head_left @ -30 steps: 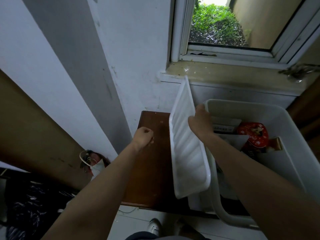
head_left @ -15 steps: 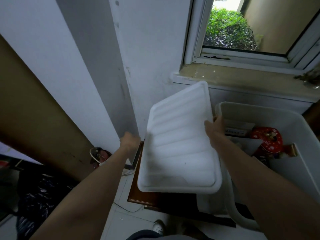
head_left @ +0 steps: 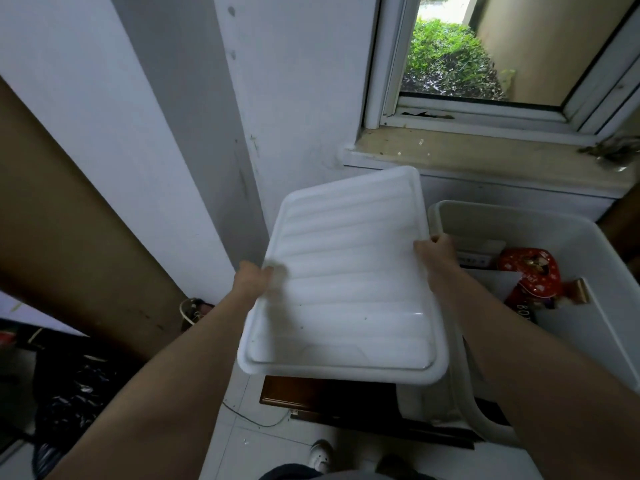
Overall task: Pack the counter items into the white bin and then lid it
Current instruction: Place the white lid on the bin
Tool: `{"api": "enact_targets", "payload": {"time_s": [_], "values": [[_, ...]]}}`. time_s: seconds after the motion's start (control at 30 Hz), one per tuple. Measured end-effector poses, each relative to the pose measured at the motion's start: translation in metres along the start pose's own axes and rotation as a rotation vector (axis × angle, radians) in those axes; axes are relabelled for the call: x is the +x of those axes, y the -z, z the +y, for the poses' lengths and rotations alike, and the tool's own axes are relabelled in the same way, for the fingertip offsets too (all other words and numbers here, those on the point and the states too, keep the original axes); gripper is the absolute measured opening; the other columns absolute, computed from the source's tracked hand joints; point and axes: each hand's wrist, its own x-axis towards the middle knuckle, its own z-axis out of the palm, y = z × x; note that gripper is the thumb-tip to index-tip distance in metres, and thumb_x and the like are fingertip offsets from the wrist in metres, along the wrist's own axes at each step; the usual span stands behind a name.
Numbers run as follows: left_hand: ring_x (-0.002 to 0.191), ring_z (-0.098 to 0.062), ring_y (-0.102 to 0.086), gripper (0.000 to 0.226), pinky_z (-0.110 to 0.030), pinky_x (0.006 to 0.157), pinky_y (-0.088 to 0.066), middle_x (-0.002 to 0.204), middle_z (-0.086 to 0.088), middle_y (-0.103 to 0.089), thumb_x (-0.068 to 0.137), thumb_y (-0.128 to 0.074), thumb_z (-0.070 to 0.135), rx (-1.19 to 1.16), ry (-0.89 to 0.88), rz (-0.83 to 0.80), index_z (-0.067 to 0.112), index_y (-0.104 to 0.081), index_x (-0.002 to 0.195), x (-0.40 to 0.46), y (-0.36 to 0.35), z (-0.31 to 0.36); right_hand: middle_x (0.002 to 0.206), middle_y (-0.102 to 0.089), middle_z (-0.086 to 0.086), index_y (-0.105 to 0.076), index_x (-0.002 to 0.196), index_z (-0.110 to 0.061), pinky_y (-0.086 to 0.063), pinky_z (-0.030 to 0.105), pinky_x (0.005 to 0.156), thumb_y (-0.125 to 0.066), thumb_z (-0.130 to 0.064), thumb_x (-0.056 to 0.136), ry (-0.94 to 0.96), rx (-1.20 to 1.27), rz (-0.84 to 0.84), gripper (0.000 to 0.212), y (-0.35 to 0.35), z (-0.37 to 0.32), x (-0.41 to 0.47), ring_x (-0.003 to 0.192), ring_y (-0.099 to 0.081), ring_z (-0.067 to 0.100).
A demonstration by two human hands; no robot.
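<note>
I hold the white ribbed lid flat in the air, left of the white bin. My left hand grips the lid's left edge and my right hand grips its right edge. The bin stands open on the right, and inside it lie a red patterned tin, a white box and other packed items. The lid hides most of the brown wooden counter below it.
A window sill runs along the wall just behind the bin. A white wall column stands to the left. Dark bags and a small basket lie on the floor at the left. My shoe shows at the bottom.
The lid swung from standing on edge beside the bin to lying flat. My left hand, free before, came over and took the lid's left edge.
</note>
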Motion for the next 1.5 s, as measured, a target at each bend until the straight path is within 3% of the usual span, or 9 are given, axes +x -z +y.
{"api": "enact_targets", "payload": {"time_s": [0.27, 0.4, 0.5, 0.6, 0.7, 1.0, 1.17, 1.3, 1.5], "values": [[0.107, -0.039, -0.059, 0.057, -0.041, 0.086, -0.052, 0.122, -0.022, -0.057, 0.086, -0.056, 0.039, -0.048, 0.124, 0.093, -0.004, -0.051, 0.123, -0.029, -0.005, 0.012, 0.077, -0.044, 0.004, -0.041, 0.097, -0.011, -0.033, 0.024, 0.053, -0.048, -0.003, 0.086, 0.017, 0.024, -0.038, 0.015, 0.011, -0.008, -0.004, 0.062, -0.039, 0.014], [0.102, -0.035, -0.060, 0.064, -0.033, 0.074, -0.047, 0.117, -0.016, -0.061, 0.079, -0.056, 0.052, -0.007, 0.135, 0.100, 0.001, -0.058, 0.117, -0.045, -0.012, 0.026, 0.080, -0.043, 0.003, -0.039, 0.100, -0.011, -0.034, 0.026, 0.053, -0.048, -0.008, 0.088, 0.072, -0.026, -0.039, 0.015, 0.026, -0.011, -0.003, 0.068, -0.042, 0.016], [0.099, -0.034, -0.062, 0.062, -0.035, 0.077, -0.052, 0.113, -0.014, -0.063, 0.073, -0.056, 0.050, -0.011, 0.175, 0.158, 0.003, -0.060, 0.113, -0.055, -0.020, 0.039, 0.080, -0.044, 0.003, -0.038, 0.098, -0.011, -0.035, 0.027, 0.054, -0.049, -0.010, 0.089, 0.090, -0.048, -0.027, 0.015, 0.043, -0.010, 0.001, 0.075, -0.044, 0.019], [0.094, -0.034, -0.060, 0.055, -0.037, 0.081, -0.051, 0.109, -0.014, -0.062, 0.076, -0.055, 0.044, -0.030, 0.159, 0.211, 0.002, -0.060, 0.112, -0.061, -0.027, 0.051, 0.093, -0.049, 0.009, -0.044, 0.100, -0.010, -0.037, 0.026, 0.056, -0.052, -0.012, 0.089, 0.114, -0.092, 0.029, 0.014, 0.064, -0.013, 0.001, 0.085, -0.046, 0.022], [0.089, -0.032, -0.059, 0.055, -0.041, 0.093, -0.050, 0.097, -0.009, -0.061, 0.077, -0.051, 0.046, -0.020, 0.102, 0.245, 0.004, -0.063, 0.109, -0.068, -0.035, 0.063, 0.098, -0.052, 0.010, -0.054, 0.110, -0.001, -0.042, 0.032, 0.071, -0.055, -0.013, 0.089, 0.128, -0.145, 0.095, 0.025, 0.087, -0.012, 0.005, 0.088, -0.048, 0.022], [0.115, -0.037, -0.054, 0.059, -0.048, 0.108, -0.033, 0.120, -0.018, -0.061, 0.088, -0.040, 0.052, 0.121, -0.042, 0.312, 0.003, -0.061, 0.114, -0.114, -0.087, 0.119, 0.096, -0.056, 0.010, -0.057, 0.112, 0.002, -0.041, 0.030, 0.073, -0.052, -0.017, 0.090, 0.111, -0.148, 0.156, 0.029, 0.175, -0.002, 0.024, 0.086, -0.051, 0.023], [0.099, -0.036, -0.060, 0.046, -0.046, 0.099, -0.043, 0.095, -0.013, -0.063, 0.089, -0.044, 0.048, 0.025, -0.130, 0.285, 0.006, -0.060, 0.093, -0.148, -0.128, 0.147, 0.104, -0.066, 0.020, -0.064, 0.108, 0.003, -0.052, 0.042, 0.085, -0.050, -0.008, 0.086, 0.118, -0.210, 0.239, 0.028, 0.232, 0.002, 0.030, 0.098, -0.061, 0.035], [0.091, -0.034, -0.061, 0.051, -0.048, 0.094, -0.047, 0.095, -0.011, -0.066, 0.085, -0.045, 0.052, -0.031, -0.153, 0.253, 0.006, -0.064, 0.094, -0.169, -0.159, 0.163, 0.094, -0.060, 0.015, -0.065, 0.098, -0.002, -0.045, 0.033, 0.076, -0.048, -0.007, 0.085, 0.122, -0.236, 0.248, 0.022, 0.273, 0.014, 0.036, 0.089, -0.056, 0.027], [0.085, -0.030, -0.064, 0.051, -0.049, 0.089, -0.050, 0.090, -0.009, -0.068, 0.083, -0.046, 0.054, -0.035, -0.166, 0.233, 0.007, -0.064, 0.091, -0.194, -0.201, 0.180, 0.129, -0.055, 0.022, -0.052, 0.127, 0.004, -0.042, 0.038, 0.099, -0.048, -0.001, 0.088, 0.106, -0.227, 0.251, 0.039, 0.316, 0.028, 0.040, 0.121, -0.050, 0.038]]}}
